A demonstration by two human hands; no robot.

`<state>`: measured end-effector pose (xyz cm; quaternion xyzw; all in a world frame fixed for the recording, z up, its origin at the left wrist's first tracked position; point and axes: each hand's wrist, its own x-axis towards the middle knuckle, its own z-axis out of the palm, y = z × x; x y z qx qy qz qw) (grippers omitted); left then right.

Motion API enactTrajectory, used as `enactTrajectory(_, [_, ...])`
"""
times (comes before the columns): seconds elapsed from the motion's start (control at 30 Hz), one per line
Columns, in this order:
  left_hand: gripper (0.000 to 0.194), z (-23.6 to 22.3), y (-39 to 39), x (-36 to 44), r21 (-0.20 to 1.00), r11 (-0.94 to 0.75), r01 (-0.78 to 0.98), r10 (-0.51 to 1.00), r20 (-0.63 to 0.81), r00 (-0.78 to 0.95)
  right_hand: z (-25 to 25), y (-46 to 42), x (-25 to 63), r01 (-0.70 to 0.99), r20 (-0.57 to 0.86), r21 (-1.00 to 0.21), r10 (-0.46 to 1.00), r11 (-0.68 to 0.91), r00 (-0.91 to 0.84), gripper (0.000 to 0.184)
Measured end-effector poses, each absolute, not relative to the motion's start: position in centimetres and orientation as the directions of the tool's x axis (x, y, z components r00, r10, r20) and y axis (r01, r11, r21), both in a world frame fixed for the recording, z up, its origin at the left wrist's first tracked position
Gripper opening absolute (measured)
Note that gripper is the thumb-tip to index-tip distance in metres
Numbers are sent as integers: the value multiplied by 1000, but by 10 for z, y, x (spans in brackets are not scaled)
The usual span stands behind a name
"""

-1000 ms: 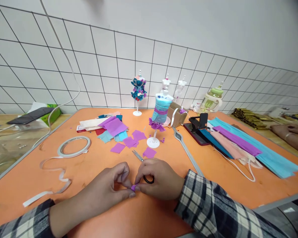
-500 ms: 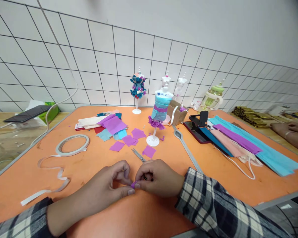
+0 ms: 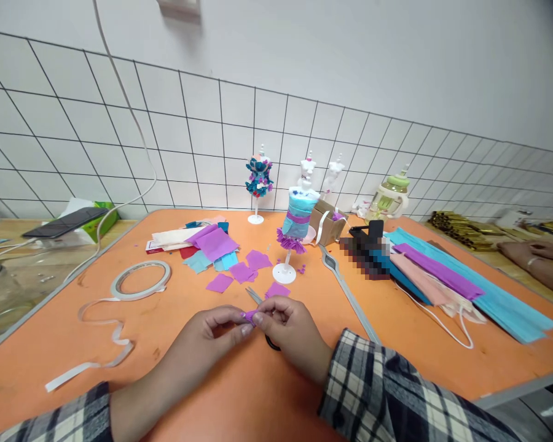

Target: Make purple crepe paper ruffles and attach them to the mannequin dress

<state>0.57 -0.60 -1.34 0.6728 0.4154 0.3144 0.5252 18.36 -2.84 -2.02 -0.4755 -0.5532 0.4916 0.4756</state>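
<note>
My left hand (image 3: 214,334) and my right hand (image 3: 288,331) meet over the orange table (image 3: 50,344), both pinching a small purple paper piece (image 3: 249,315) between their fingertips. Small scissors (image 3: 257,297) lie just behind and under my right hand, their black handle showing beneath it. Beyond them stands a small mannequin (image 3: 296,224) on a white stand, dressed in blue and purple paper. Purple paper squares (image 3: 242,272) lie scattered around its base.
A tape roll (image 3: 141,279) with a loose white strip lies left. A stack of coloured paper (image 3: 209,242) and further mannequins (image 3: 258,178) sit behind. Long crepe sheets (image 3: 461,279), a phone stand (image 3: 371,236) and a bottle (image 3: 389,196) are right. Another person's hands (image 3: 529,253) rest far right.
Both hands have lifted slightly off the table with the purple piece still pinched between them. The view has tilted a little, showing more wall.
</note>
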Motion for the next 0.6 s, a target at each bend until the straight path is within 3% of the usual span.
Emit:
enactTrajectory(0.27, [21,-1,-9,3,951,-184,249,895,57,443,-28,-26,182,-79,53,-996,995,46,-89,30])
enactTrajectory(0.6, [18,1,-13,5,876,-268,401,910,94,403,-23,-28,184,-139,-37,-989,988,-58,-147,39])
